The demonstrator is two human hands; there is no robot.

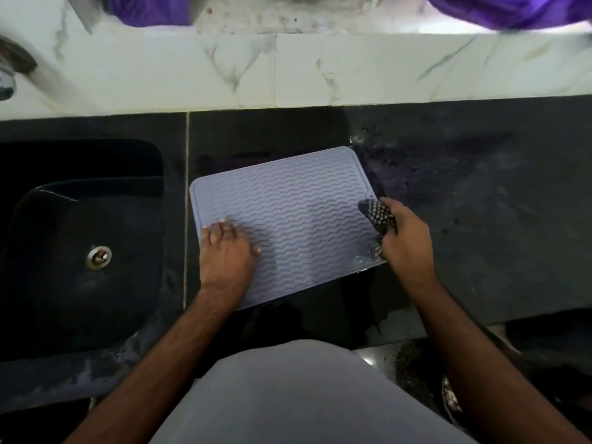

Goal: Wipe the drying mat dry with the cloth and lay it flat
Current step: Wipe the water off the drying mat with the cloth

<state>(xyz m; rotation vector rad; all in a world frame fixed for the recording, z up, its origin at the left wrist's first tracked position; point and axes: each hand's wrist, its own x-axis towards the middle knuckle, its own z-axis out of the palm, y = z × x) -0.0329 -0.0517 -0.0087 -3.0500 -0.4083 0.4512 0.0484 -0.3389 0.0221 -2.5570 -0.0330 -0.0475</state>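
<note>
Partly, the scene is cut off: at the far left edge, well left of the drying mat, only a blurred bit of a metal tap shows, and the purple fabric along the top edge, behind the mat, runs out of view, so what it is cannot be told. The black sink, just left of the mat, is so dark that its walls are hard to make out — only the metal drain in its floor reads clearly.

The left hand presses flat on the mat's near-left part, fingers straight and spread, holding nothing. The mat, pale grey with wavy ridges, lies flat on the dark stone desk, turned slightly askew to the desk's front edge. Water glistens on its near-right corner.

The right hand sits at the mat's right edge, its grip clamped on a dark, dotted cloth that is bunched up — most of it is hidden inside the fingers. To the right of the mat the desk is streaked with wet marks and droplets. Behind the mat rises a white marble-patterned wall. Near of the mat, the person's pale garment fills the lower middle.
</note>
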